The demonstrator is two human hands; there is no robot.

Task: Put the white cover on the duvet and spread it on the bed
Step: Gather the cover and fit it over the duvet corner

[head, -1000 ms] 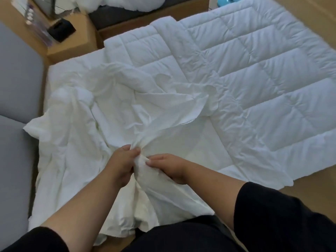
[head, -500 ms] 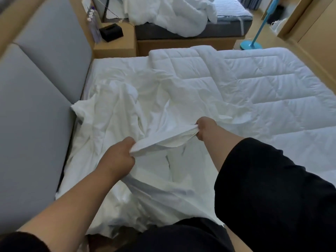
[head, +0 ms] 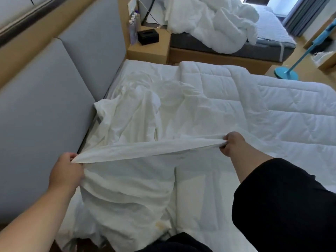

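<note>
Your white cover (head: 127, 128) lies rumpled across the near half of the bed (head: 145, 70), beside the gray headboard (head: 45, 106), overlapping the quilted duvet (head: 281, 115). One edge is pulled into a taut band. Your left hand (head: 65, 171) and right hand (head: 233, 144) are spread wide apart, each gripping one end of that band.

A rumpled white cover (head: 131, 124) lies heaped near the grey headboard (head: 45, 110), one edge pulled taut in the air. The quilted white duvet (head: 263, 110) lies flat, farther from the headboard, partly under the cover.
</note>
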